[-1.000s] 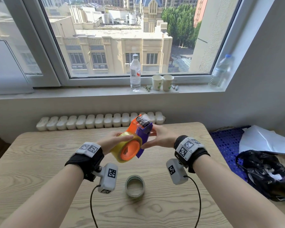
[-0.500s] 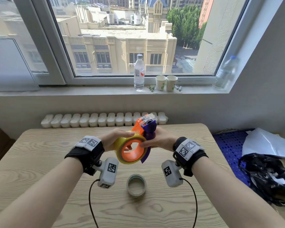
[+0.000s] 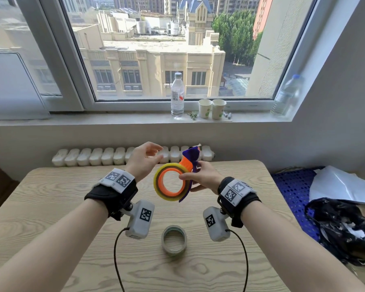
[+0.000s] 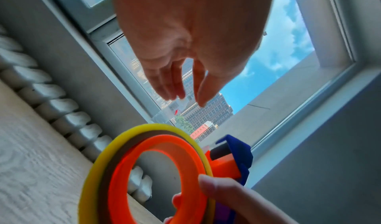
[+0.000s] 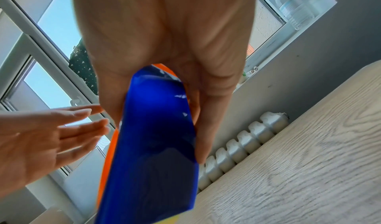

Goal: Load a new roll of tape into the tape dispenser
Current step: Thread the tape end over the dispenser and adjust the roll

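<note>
The orange and purple tape dispenser (image 3: pixel 187 165) is held up above the table, with a yellowish tape roll (image 3: pixel 170 182) seated round its orange hub. My right hand (image 3: pixel 198 179) grips the dispenser, thumb on the roll's rim and fingers behind the purple back plate (image 5: pixel 156 129). My left hand (image 3: pixel 144 161) hovers just left of the roll, fingers loosely spread and touching nothing. The left wrist view shows the roll (image 4: pixel 144 170) and the right thumb (image 4: pixel 216 190) on it. An empty tape core (image 3: pixel 174 240) lies on the table (image 3: pixel 51 197) below.
A white radiator (image 3: pixel 114 155) runs behind the table's far edge. On the windowsill stand a water bottle (image 3: pixel 177 95), two paper cups (image 3: pixel 212 108) and another bottle (image 3: pixel 287 95). A black bag (image 3: pixel 341 224) and white sheet lie at the right.
My left hand has let go of the tape roll and lifted up and left. The right hand alone now holds the dispenser, turned so the hub's opening faces me.
</note>
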